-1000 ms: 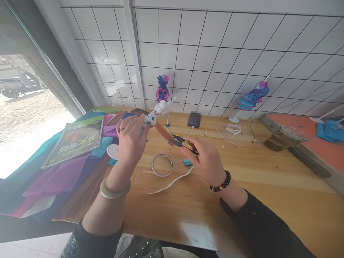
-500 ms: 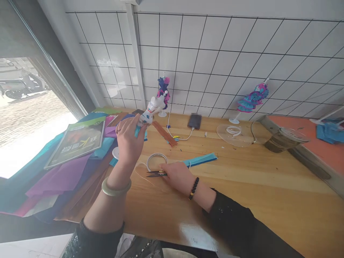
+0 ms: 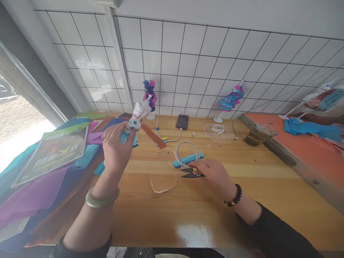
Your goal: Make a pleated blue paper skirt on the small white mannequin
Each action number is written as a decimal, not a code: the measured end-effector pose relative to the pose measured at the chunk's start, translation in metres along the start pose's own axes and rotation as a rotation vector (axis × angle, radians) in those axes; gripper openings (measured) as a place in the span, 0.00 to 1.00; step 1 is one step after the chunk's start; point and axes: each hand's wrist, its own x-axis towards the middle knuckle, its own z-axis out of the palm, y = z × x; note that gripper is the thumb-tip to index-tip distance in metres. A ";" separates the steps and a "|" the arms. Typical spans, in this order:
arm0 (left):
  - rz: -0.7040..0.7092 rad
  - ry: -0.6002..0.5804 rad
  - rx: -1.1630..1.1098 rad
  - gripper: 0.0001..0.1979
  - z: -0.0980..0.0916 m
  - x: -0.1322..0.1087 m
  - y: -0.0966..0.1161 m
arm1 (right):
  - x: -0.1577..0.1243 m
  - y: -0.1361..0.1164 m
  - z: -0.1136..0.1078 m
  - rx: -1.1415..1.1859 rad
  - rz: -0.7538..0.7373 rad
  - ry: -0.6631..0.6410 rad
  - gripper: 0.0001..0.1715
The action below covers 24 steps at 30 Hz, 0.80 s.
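Note:
My left hand [image 3: 116, 147] is closed around the lower part of a small white dress-form figurine [image 3: 135, 121], which leans to the right. Turquoise paper [image 3: 124, 137] shows at the figurine's base, under my fingers. In my right hand [image 3: 213, 177] is a pair of dark thread snips [image 3: 191, 175], blades pointing left and apart. The same hand also holds a narrow tape roll [image 3: 187, 142], tipped up above the table. From the roll a thin pale strip [image 3: 161, 192] trails onto the wood. Behind the roll lies a folded blue paper strip [image 3: 176, 163].
Coloured paper sheets [image 3: 51, 186] and a booklet [image 3: 53, 150] cover the left side. Two dressed figurines [image 3: 149, 95] [image 3: 231, 99] stand by the tiled wall. A brown paper strip [image 3: 154, 137], a cabled black device [image 3: 182, 122] and a lidded cup [image 3: 259, 135] are farther back.
My right hand has moved right with the snips and lifted the tape roll off the table, dragging its loose strip. My left hand still holds the figurine. The view has shifted right.

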 end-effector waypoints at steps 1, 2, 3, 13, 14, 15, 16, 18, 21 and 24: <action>-0.009 -0.010 -0.009 0.16 0.001 -0.001 0.001 | -0.014 0.014 -0.006 -0.014 0.065 0.037 0.16; -0.020 -0.019 -0.019 0.16 0.001 -0.001 0.002 | -0.029 0.027 -0.013 -0.035 0.146 0.051 0.18; -0.033 -0.028 -0.029 0.16 0.002 -0.002 0.004 | -0.044 0.039 -0.020 -0.063 0.236 0.065 0.19; -0.410 -0.131 -0.272 0.18 0.006 -0.005 0.022 | -0.145 0.104 -0.051 -0.157 0.934 -0.198 0.20; -0.453 -0.142 -0.324 0.19 0.007 -0.005 0.022 | -0.149 0.109 -0.047 -0.160 0.970 -0.220 0.19; -0.491 -0.155 -0.375 0.20 0.007 -0.005 0.021 | -0.153 0.114 -0.042 -0.167 0.994 -0.236 0.18; -0.525 -0.171 -0.426 0.21 0.008 -0.005 0.019 | -0.156 0.120 -0.036 -0.175 0.996 -0.231 0.18; -0.589 -0.200 -0.531 0.22 0.009 -0.006 0.017 | -0.162 0.129 -0.025 -0.194 0.956 -0.201 0.19; -0.683 -0.238 -0.704 0.23 0.010 -0.006 0.018 | -0.167 0.138 -0.012 -0.245 0.896 -0.163 0.20; -0.762 -0.266 -0.842 0.21 0.011 -0.005 0.020 | -0.158 0.136 -0.012 -0.243 0.931 -0.191 0.25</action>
